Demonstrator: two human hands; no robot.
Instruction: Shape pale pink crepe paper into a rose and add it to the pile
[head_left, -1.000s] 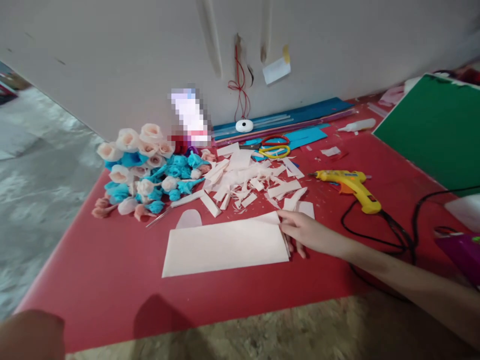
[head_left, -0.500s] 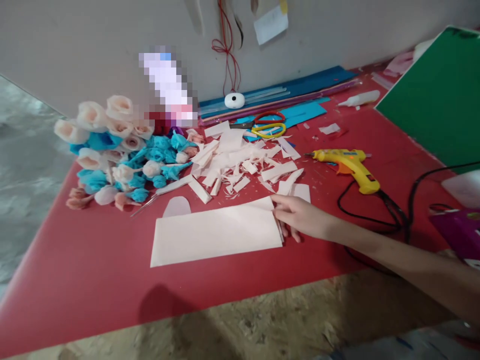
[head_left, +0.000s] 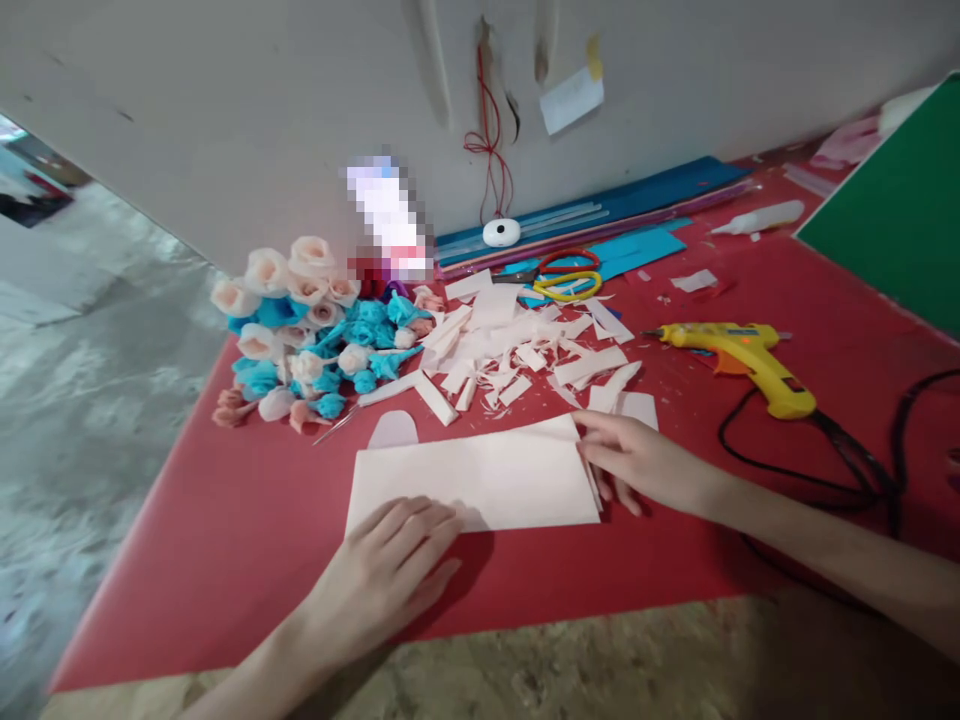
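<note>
A folded sheet of cream paper [head_left: 499,475] lies lengthwise on the red table. At its right end my right hand [head_left: 645,462] pinches the layered edge between thumb and fingers. My left hand [head_left: 394,565] is over the lower left part of the sheet, fingers stretched out and palm down; whether it presses on the paper I cannot tell. A rounded pale paper piece [head_left: 394,428] pokes out behind the sheet. Beyond it is a heap of cream paper scraps [head_left: 517,345].
Blue, cream and pink paper flowers [head_left: 315,330] are piled at the left. Scissors [head_left: 566,275] lie behind the scraps. To the right are a yellow glue gun [head_left: 750,360] with a black cord, a white glue bottle [head_left: 765,217] and a green board [head_left: 892,210].
My left hand has come into view from below, over the sheet's lower left. My right hand still grips the right end. The whole view has shifted, so things appear further right and lower.
</note>
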